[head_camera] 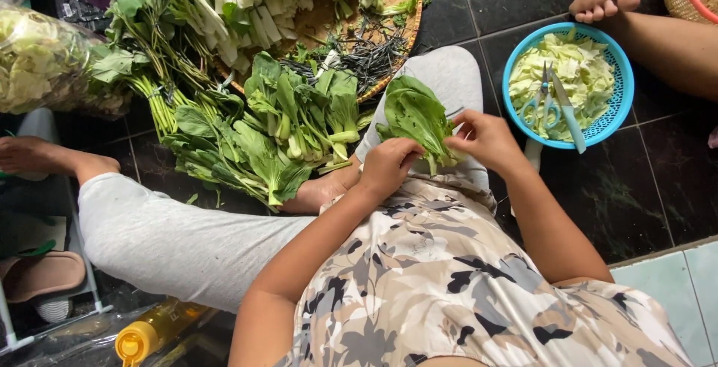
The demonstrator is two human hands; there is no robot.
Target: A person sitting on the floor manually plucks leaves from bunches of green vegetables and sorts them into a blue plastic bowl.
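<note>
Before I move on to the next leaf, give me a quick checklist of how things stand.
1. Left hand grips the leafy green: ok.
2. Right hand pinches the same green at its edge: ok.
3. Green clear of the pile of greens on the floor: ok.
4. Blue basket has room left: ok, partly filled with cut cabbage.
5. Scissors within reach: ok, lying in the basket.
6. Stem end of the green trimmed: cannot tell.

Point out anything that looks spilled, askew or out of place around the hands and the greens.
Little stands out. Scissors lie inside the blue basket, right on the shredded cabbage, an odd resting spot. Loose greens spill off the woven tray onto the dark floor. Both hands hold a leafy stalk.
</note>
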